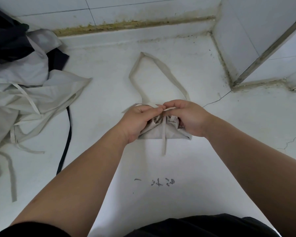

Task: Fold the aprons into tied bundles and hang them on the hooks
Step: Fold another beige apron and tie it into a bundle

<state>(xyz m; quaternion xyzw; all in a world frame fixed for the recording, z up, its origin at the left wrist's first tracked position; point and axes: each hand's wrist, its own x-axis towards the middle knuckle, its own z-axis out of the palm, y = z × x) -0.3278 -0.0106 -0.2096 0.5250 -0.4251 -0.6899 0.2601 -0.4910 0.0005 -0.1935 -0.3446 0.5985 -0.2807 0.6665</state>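
1. Reference item: the apron bundle. I see it lying flat on the white bench, folded into a compact beige packet.

2. Left hand: it rests on the left end of the apron bundle. Its fingers are curled and pinch the tie strap at the far edge of the bundle.

3. Right hand: it covers the right end of the apron bundle. Its fingers are curled too, and they pinch the same tie strap, tip to tip with the left ones.

4. Tie strap: it runs across the middle of the apron bundle towards me, and its free end lies on the bench just past the near edge.

5. Neck loop: it lies spread flat on the bench beyond the apron bundle, towards the tiled wall.

6. Left of the apron bundle and well apart from it, I note a loose heap of aprons, pale cloth with trailing straps. A dark apron lies at the far side of the heap, and a dark strap runs along the side nearest the bundle.

7. Nearer to me than the apron bundle, grey written marks show on the bench; I cannot read them.
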